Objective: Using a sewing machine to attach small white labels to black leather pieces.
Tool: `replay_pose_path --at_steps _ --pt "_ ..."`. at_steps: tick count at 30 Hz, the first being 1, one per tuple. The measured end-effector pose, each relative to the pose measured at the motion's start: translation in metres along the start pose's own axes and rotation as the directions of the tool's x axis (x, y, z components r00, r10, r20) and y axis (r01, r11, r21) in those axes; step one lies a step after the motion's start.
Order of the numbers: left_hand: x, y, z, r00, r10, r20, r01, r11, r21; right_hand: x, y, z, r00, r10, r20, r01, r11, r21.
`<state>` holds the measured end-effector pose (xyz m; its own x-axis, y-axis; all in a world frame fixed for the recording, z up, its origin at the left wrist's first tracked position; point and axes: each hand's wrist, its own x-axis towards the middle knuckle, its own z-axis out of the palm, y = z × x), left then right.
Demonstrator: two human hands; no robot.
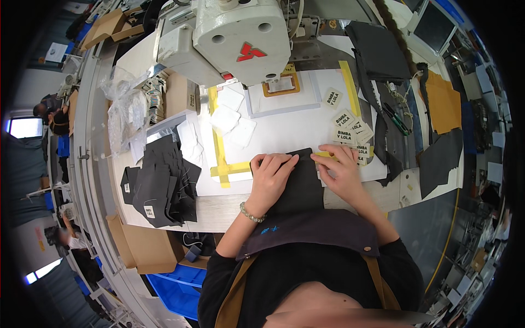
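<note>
A dark grey fabric piece (302, 188) lies over the table's front edge in front of me, reaching onto a white sheet. My left hand (270, 177) is closed on its upper left part, fingers bent over the cloth. At the fabric's right edge is my right hand (342, 172), its fingers bent and apart, with the fingertips close to the cloth; whether they touch it is hard to tell. Small printed cream labels (344, 135) lie in a loose group just beyond my right hand. White square patches (225, 118) are spread on the sheet's left side.
A white sewing machine head (240, 44) hangs over the table, with a clear frame (283, 109) below it. Stacked dark fabric pieces (161, 183) lie left, near crumpled plastic (124, 109). Snips (395, 119) and dark scraps sit right. A blue bin (175, 290) stands below.
</note>
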<state>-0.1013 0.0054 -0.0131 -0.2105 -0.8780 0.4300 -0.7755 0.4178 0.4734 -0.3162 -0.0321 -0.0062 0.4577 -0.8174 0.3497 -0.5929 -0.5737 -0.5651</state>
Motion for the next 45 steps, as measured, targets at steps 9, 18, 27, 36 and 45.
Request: replay_pose_path --at_steps 9,18,27,36,45 --pt "-0.001 -0.003 0.002 0.999 0.038 -0.003 -0.038 0.998 0.059 0.003 -0.004 0.002 0.982 0.19 0.001 -0.184 0.95 0.252" --pt "-0.004 -0.002 0.005 1.0 0.015 -0.016 -0.014 0.999 0.038 0.0 -0.003 0.002 0.981 0.195 -0.014 -0.185 0.95 0.25" --pt "0.002 -0.002 0.001 1.0 0.009 -0.005 -0.009 1.0 -0.007 0.0 -0.001 0.001 0.988 0.148 -0.05 -0.132 0.964 0.232" --pt "-0.004 -0.008 -0.007 0.998 0.013 -0.061 -0.026 0.977 -0.212 -0.013 0.02 -0.009 0.883 -0.454 -0.119 0.447 0.891 -0.08" --pt "0.048 0.001 -0.038 0.86 0.417 -0.294 -0.433 0.901 0.011 -0.001 -0.001 -0.014 0.723 -0.685 -0.095 0.691 0.712 0.122"
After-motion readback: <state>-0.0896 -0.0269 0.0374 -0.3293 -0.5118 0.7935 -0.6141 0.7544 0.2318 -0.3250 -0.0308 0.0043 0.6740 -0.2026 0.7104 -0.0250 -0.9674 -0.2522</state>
